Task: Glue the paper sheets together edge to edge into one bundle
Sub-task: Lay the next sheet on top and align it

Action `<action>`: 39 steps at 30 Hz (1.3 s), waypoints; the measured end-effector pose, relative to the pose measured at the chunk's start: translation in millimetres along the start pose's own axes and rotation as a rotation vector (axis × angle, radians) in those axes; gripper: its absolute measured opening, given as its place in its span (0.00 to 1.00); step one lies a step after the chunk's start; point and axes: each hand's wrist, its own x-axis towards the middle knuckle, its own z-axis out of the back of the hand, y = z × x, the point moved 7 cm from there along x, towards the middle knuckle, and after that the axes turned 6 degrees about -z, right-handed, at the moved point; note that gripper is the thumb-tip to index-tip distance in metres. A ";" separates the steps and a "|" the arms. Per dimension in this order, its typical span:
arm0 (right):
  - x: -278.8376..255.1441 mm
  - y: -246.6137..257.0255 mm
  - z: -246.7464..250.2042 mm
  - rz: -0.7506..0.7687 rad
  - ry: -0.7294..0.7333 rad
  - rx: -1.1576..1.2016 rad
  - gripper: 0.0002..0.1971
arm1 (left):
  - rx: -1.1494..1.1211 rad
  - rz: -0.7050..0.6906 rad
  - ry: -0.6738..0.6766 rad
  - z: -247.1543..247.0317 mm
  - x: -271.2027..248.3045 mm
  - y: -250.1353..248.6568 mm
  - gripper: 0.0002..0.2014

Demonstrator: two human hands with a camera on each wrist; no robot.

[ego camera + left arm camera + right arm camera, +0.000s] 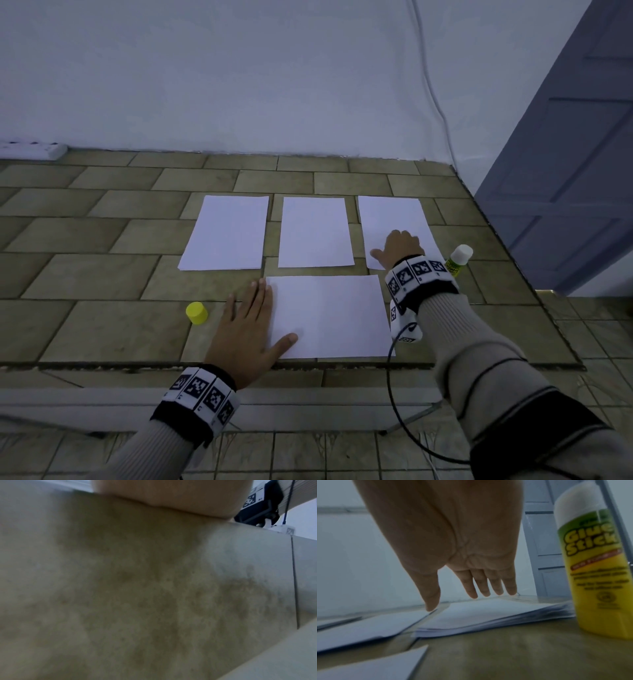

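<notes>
Left wrist view is nearly useless: blurred tiled surface (154, 588) fills it, with only the heel of the left hand (171, 494) at 12 o'clock, fingers cut off. In the head view the right hand (399, 247) is seen from behind; its fingertips are foreshortened, and the wristband hides the lower body of the glue stick (458, 259). Right wrist view shows the fingers (481, 585) straight and spread, hovering over or perhaps just touching the paper; blur prevents telling which. They grip nothing. The left hand (251, 325) lies flat, fingers extended, palm on the tiles, thumb and the index-finger side resting on the left edge of the near sheet (329, 317). Count: four white paper items. Three form a row at 12 o'clock from the near sheet: left stack (224, 233), middle stack (314, 232), right stack (394, 219), separated by gaps. The right stack is clearly several sheets thick (488, 616); thickness of the near sheet cannot be judged. One glue stick, uncapped, white tip up, stands upright just beside the right stack's right edge, at 3 o'clock from the right hand. One yellow cap (197, 312) sits on the tiles at 9 o'clock from the left hand. One power strip (32, 149) at the wall, cut off by the frame's left edge; one cable (435, 89) runs down the wall.
</notes>
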 end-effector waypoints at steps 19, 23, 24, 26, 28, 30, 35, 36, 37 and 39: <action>12.4 -15.2 -6.5 0.040 -0.035 0.019 0.27 | -0.353 0.097 -0.057 13.6 5.2 7.6 0.55; 13.6 -16.2 -21.1 0.054 0.053 -0.037 0.45 | -0.330 0.086 -0.065 13.0 3.4 3.3 0.55; 14.3 -18.9 -22.1 0.048 0.066 -0.030 0.46 | -0.322 0.078 -0.065 11.6 2.4 3.1 0.55; 14.4 -25.8 -22.8 0.031 0.093 -0.032 0.44 | -0.289 0.065 -0.064 9.2 1.3 3.3 0.54; 14.0 -30.1 -24.0 0.038 0.113 -0.070 0.40 | -0.273 0.063 -0.066 7.7 1.8 3.7 0.53; 13.3 -30.9 -23.3 0.052 0.102 -0.081 0.35 | -0.268 0.067 -0.066 7.3 2.3 3.8 0.53; 10.4 -27.6 -13.6 0.078 0.010 -0.063 0.25 | -0.267 0.062 -0.086 8.9 2.0 2.5 0.52; 11.2 -27.5 -11.6 0.085 -0.003 -0.048 0.24 | -0.274 0.064 -0.085 8.7 2.2 3.1 0.52; 11.9 -27.1 -9.8 0.090 -0.004 -0.028 0.22 | -0.278 0.065 -0.083 8.9 2.2 3.6 0.52; 13.7 -27.5 -6.6 0.100 0.012 0.020 0.22 | -0.277 0.064 -0.080 9.0 3.0 4.3 0.53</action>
